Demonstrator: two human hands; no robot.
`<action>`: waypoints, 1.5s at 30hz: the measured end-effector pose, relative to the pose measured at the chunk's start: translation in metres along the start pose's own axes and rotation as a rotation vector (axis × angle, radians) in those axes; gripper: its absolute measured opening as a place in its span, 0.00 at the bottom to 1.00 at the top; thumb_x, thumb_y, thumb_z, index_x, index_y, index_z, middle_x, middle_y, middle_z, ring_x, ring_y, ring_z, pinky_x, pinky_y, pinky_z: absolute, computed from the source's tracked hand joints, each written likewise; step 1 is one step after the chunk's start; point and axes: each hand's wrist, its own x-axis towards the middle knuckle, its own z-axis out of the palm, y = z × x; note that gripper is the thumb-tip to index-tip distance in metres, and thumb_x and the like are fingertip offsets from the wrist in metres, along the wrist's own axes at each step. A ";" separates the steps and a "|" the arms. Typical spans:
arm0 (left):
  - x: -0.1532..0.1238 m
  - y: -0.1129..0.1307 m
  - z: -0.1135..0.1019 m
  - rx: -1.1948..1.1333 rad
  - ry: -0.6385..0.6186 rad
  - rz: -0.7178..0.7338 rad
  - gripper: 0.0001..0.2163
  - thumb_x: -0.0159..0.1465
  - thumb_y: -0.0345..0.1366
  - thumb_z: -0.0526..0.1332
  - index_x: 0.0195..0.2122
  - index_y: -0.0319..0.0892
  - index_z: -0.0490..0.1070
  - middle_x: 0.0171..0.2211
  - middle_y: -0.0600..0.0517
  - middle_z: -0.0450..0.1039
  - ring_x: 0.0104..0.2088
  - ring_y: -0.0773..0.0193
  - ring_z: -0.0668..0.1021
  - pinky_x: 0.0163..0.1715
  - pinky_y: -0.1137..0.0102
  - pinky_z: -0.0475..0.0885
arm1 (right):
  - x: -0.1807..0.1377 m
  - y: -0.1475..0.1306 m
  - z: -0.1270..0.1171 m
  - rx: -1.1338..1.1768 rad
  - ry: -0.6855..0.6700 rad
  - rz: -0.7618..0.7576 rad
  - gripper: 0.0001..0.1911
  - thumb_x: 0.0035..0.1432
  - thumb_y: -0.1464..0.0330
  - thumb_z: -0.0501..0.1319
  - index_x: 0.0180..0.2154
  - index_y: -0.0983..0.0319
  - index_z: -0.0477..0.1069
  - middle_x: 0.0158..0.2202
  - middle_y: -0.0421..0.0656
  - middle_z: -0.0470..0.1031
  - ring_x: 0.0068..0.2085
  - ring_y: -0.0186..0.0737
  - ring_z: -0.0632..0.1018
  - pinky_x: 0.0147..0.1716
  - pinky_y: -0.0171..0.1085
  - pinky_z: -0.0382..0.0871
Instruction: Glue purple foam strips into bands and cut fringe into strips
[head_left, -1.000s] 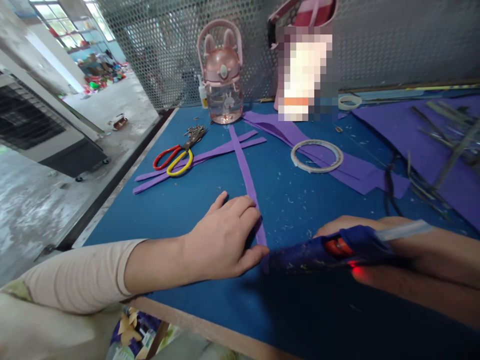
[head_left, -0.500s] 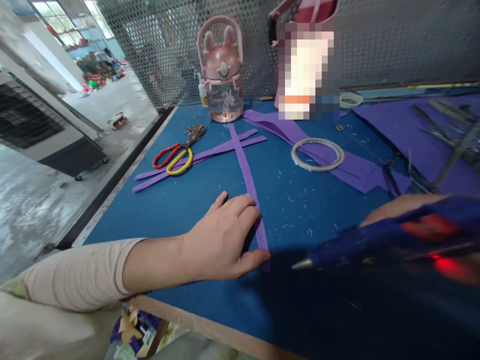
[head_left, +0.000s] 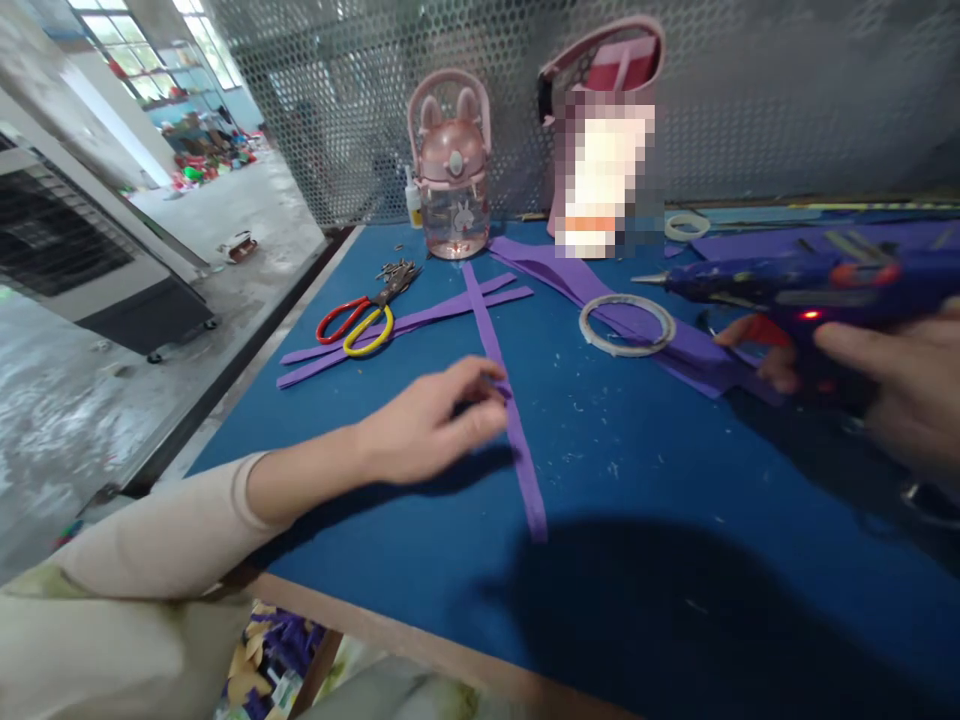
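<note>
Long flat purple strip (head_left: 528,478): mid-scene on the blue surface (head_left: 622,430), running far to near.
Left grip (head_left: 427,420): your fingers half-curled at the strip; pinching or released, cannot tell.
Right grip (head_left: 907,370): you grasp the dark-blue glue gun (head_left: 787,278), nozzle pointing left.
Metal scissors, red and yellow handles (head_left: 384,298): far left.

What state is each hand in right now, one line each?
Left hand: half-curled at the purple strip; whether it grips cannot be told.
Right hand: closed, holding the blue glue gun.
</note>
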 end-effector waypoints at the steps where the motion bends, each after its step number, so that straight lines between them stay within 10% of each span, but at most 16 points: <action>1: 0.005 -0.007 -0.005 -0.098 0.098 -0.011 0.25 0.67 0.55 0.44 0.51 0.39 0.61 0.43 0.43 0.74 0.42 0.58 0.77 0.48 0.58 0.71 | 0.002 -0.001 0.001 0.003 0.019 -0.007 0.29 0.66 0.55 0.36 0.52 0.51 0.70 0.47 0.47 0.76 0.45 0.47 0.76 0.40 0.50 0.66; 6: 0.021 -0.026 -0.007 0.001 0.397 -0.017 0.13 0.67 0.43 0.52 0.45 0.39 0.66 0.40 0.47 0.74 0.38 0.64 0.76 0.42 0.68 0.72 | 0.009 -0.013 0.020 -0.113 -0.010 -0.166 0.27 0.62 0.62 0.49 0.61 0.65 0.56 0.56 0.58 0.68 0.54 0.52 0.72 0.46 0.48 0.67; 17: 0.019 -0.013 0.004 0.367 0.070 0.285 0.12 0.68 0.38 0.52 0.37 0.40 0.74 0.37 0.48 0.75 0.40 0.63 0.75 0.44 0.69 0.70 | 0.006 -0.044 0.009 -0.308 0.195 -0.519 0.21 0.58 0.70 0.53 0.54 0.65 0.66 0.50 0.60 0.73 0.47 0.56 0.74 0.46 0.52 0.68; 23: 0.025 -0.017 -0.019 0.728 0.266 -0.124 0.12 0.66 0.38 0.53 0.47 0.42 0.69 0.44 0.48 0.73 0.46 0.60 0.74 0.47 0.66 0.69 | 0.011 -0.115 0.023 -0.318 -0.082 -0.862 0.23 0.55 0.80 0.51 0.48 0.57 0.71 0.37 0.43 0.77 0.35 0.39 0.77 0.34 0.37 0.69; 27: 0.024 -0.034 -0.054 0.880 0.402 -0.441 0.14 0.63 0.32 0.52 0.46 0.32 0.68 0.47 0.35 0.68 0.50 0.44 0.70 0.45 0.54 0.69 | 0.039 -0.154 0.044 -0.401 -0.224 -0.838 0.25 0.54 0.83 0.53 0.51 0.58 0.70 0.34 0.43 0.75 0.30 0.39 0.75 0.28 0.38 0.65; 31: 0.023 -0.053 -0.076 0.898 0.342 -0.579 0.14 0.60 0.32 0.55 0.44 0.29 0.71 0.44 0.32 0.70 0.47 0.43 0.73 0.42 0.55 0.71 | 0.065 -0.173 0.053 -0.431 -0.343 -0.808 0.08 0.61 0.75 0.57 0.41 0.62 0.73 0.32 0.40 0.74 0.31 0.35 0.75 0.31 0.38 0.69; 45: 0.028 -0.052 -0.125 0.817 0.383 -0.496 0.18 0.65 0.37 0.48 0.37 0.34 0.77 0.38 0.37 0.78 0.40 0.54 0.78 0.40 0.67 0.69 | 0.125 -0.251 0.100 -0.143 -0.150 -0.458 0.16 0.63 0.63 0.58 0.50 0.62 0.68 0.50 0.46 0.71 0.46 0.41 0.75 0.44 0.46 0.72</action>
